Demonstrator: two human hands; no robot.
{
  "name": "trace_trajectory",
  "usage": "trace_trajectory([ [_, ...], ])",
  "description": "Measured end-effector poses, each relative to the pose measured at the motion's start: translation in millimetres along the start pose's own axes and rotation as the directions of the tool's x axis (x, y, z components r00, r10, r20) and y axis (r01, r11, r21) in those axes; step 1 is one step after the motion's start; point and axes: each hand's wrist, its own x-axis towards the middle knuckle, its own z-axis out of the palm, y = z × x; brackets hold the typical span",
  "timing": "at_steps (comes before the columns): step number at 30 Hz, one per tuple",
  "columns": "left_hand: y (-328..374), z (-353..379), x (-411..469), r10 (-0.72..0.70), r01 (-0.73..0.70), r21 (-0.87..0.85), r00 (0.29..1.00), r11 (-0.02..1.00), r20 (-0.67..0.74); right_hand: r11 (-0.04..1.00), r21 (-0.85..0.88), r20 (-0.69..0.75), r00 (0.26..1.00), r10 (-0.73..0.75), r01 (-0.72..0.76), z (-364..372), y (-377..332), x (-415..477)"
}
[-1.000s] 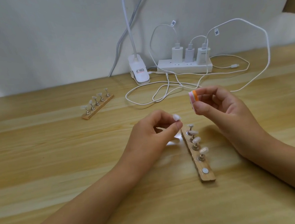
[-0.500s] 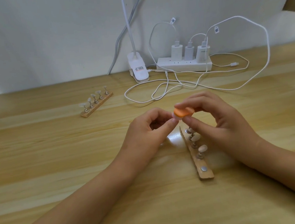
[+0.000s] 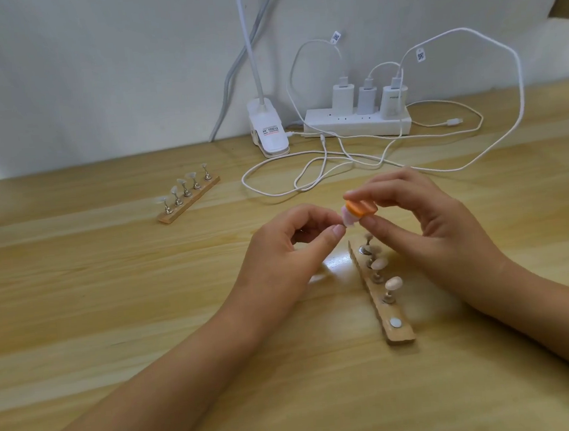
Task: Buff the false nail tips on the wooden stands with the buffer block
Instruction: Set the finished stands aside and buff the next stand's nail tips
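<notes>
My right hand [image 3: 425, 223] pinches a small orange and pink buffer block [image 3: 460, 201] between thumb and fingers. My left hand [image 3: 290, 252] pinches a nail tip on its metal peg; the tip is mostly hidden under the block, which presses on it. Below both hands lies a wooden stand [image 3: 384, 296] with several pegs bearing whitish nail tips [image 3: 393, 283] and one bare magnet spot [image 3: 395, 323] at its near end. A second wooden stand [image 3: 189, 203] with several clear tips sits at the far left.
At the back of the wooden table [image 3: 113, 316] stand a white power strip [image 3: 358, 126] with three chargers and a white clip lamp base [image 3: 269, 134]. Loose white cables [image 3: 307, 175] loop across the table just behind my hands.
My right hand brought the buffer block down from a raised position onto the nail tip held by my left hand, then turned it a little. Both hands shifted slightly.
</notes>
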Motion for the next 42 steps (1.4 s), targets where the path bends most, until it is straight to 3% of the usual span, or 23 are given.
trace_trajectory([
  [12, 2.3, 1.7, -2.4, 0.002, -0.002, 0.029, 1.000, 1.000, 0.001, 0.994, -0.101, 0.011, 0.999, -0.030, 0.031, -2.7, 1.3, 0.5],
  [17, 1.6, 2.5, -1.5, -0.013, 0.013, 0.009, 1.000, 1.000, -0.016, 0.999, 0.017, -0.056, 0.997, 0.045, -0.045, -4.0, 1.1, 3.3],
  [22, 1.4, 3.2, -1.0, 0.002, -0.002, 0.004, 1.000, 1.000, 0.001, 0.993, -0.075, 0.012, 0.995, -0.095, 0.096, 2.1, -3.6, -2.5],
  [26, 0.5, 2.7, -1.3, -0.019, 0.019, 0.006, 1.000, 1.000, -0.005, 0.993, -0.095, -0.003, 0.998, -0.070, 0.069, -0.3, -0.2, -0.8],
  [30, 1.9, 2.9, -0.9, -0.001, 0.000, 0.053, 1.000, 0.999, 0.027, 0.980, -0.130, 0.033, 0.988, -0.150, 0.153, 2.3, -2.4, -3.3],
  [42, 2.6, 3.5, -0.8, -0.023, 0.024, -0.009, 0.999, 1.000, 0.039, 0.996, -0.063, 0.020, 0.998, -0.064, 0.065, 0.4, 0.9, 0.1],
])
